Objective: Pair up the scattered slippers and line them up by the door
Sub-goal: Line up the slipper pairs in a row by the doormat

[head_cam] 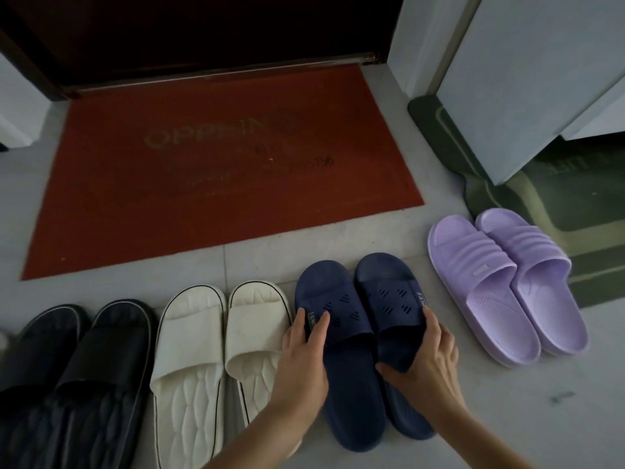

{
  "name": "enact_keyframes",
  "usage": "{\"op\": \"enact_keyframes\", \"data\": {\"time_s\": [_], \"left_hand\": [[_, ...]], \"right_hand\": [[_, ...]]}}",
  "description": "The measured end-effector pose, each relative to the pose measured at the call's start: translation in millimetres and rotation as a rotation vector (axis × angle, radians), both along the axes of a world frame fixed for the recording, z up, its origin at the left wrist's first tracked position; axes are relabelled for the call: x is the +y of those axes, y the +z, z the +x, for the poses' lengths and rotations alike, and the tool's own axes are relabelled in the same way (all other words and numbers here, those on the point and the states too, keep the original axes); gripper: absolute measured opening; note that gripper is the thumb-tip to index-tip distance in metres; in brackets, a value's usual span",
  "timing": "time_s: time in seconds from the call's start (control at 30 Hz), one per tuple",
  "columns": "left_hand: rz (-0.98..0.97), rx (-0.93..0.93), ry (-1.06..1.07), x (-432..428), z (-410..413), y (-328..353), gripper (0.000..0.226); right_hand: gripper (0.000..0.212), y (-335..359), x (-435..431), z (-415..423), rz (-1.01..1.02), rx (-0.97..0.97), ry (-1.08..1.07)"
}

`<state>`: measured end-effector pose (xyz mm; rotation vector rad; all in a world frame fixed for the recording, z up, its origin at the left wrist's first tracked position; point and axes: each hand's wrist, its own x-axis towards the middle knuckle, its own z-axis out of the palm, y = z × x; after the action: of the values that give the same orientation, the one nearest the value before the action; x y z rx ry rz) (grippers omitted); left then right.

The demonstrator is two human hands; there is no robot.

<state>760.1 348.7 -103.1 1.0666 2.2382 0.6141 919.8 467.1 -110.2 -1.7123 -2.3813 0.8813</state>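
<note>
— Head view first: where do the slippers lie against the red doormat (216,170)?

— All four pairs sit on the pale floor tiles (507,418) along the mat's near edge, toes toward it and toward the dark door (203,28) beyond. The black pair (77,377) is off the mat's near left corner. The white pair (220,353) lies just below the middle of the near edge. The navy pair (362,340) sits below the mat's near right corner, its two slippers touching side by side. The lilac pair (507,286) is to the right of the mat (angled, not square to it), with its toes meeting a green mat (527,204) that runs under a white cabinet (527,79).

— And the hands?

— Both are on the navy pair. The left hand (301,360) lies over the outer edge of the left navy slipper, fingers spread loosely across its strap, thumb side hidden; it presses or cups rather than lifts, as far as can be seen. The right hand (426,357) wraps the right navy slipper, fingers curled over the strap's outer edge and thumb tucked at the strap's opening, a partly closed grasp.

— Are the slippers off the floor?

— That cannot be told; both soles look flat on the tiles.
</note>
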Motion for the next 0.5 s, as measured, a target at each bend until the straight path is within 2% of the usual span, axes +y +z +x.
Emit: {"op": "enact_keyframes", "data": {"time_s": [0.17,0.27,0.4,0.5], "left_hand": [[-0.111,0.038,-0.064,5,0,6,0.078],[-0.152,0.011,-0.089,9,1,18,0.076],[-0.196,-0.029,-0.1,10,-2,25,0.086],[-0.217,-0.031,-0.133,10,-5,29,0.084]], "right_hand": [[0.127,9,-4,-3,0.006,0.005,-0.075],[0.125,21,-2,-11,-0.033,0.001,-0.108],[0.123,29,-4,-20,-0.094,0.013,-0.12],[0.122,28,-6,-19,-0.077,0.017,-0.108]]}}
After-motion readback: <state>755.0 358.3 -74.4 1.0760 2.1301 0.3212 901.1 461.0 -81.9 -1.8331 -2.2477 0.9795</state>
